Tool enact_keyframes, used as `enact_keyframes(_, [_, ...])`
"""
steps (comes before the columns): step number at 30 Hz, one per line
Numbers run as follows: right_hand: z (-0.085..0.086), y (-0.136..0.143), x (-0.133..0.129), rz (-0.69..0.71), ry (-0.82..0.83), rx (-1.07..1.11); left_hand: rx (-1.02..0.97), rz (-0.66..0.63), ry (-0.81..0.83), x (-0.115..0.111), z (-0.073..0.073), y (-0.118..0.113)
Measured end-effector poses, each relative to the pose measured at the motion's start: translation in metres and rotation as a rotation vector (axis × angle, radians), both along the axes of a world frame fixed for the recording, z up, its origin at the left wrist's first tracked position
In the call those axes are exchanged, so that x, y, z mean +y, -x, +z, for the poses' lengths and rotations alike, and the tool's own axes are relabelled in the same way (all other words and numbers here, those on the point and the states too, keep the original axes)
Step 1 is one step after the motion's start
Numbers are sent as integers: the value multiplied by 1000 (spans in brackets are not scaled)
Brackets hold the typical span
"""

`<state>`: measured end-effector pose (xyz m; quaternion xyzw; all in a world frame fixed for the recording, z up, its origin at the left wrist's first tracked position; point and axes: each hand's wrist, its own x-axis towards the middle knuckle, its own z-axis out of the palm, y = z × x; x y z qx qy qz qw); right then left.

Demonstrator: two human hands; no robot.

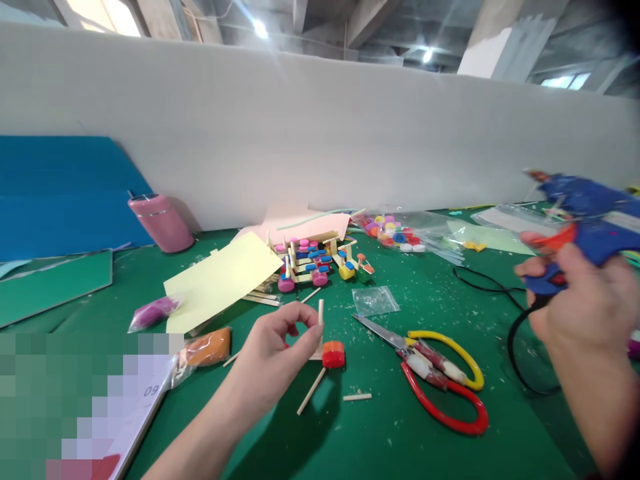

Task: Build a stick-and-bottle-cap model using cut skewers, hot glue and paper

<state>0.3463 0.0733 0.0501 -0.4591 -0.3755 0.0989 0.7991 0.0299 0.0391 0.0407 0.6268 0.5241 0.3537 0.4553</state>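
My left hand (280,353) is pinched on an upright wooden stick (321,319) low over the green table. Just beside the fingertips is a red-orange cap wheel (334,355), seemingly joined to the stick; the fingers hide part of the piece. Raised at the right, my right hand (585,293) is wrapped round the handle of a blue glue gun (585,200), whose nozzle points left. A thin stick (311,392) and a short stick piece (357,397) lie below the wheel. Scissors (425,367) with red and yellow handles rest between the hands.
Small stick-and-cap cars (305,263) stand at the back middle, by a yellow sheet (225,280). Behind lies a bag of coloured caps (393,230). A pink cylinder (161,223) leans at the left. The black cord (513,340) loops under the glue gun.
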Motion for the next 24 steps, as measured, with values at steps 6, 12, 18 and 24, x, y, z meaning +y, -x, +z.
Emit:
enact_keyframes(6, [-21,65,-14,511,235,-112,-591,119,294,-22,-14,-3])
enact_keyframes(12, [-32,125,-38,974,492,-216,-850,64,478,-33,-36,-9])
enact_keyframes(18, [-44,148,-49,1101,616,-254,-847,-11,534,-40,-48,-9])
enact_keyframes(24, [-53,152,-51,1175,670,-101,-774,-31,577,-40,-53,-14])
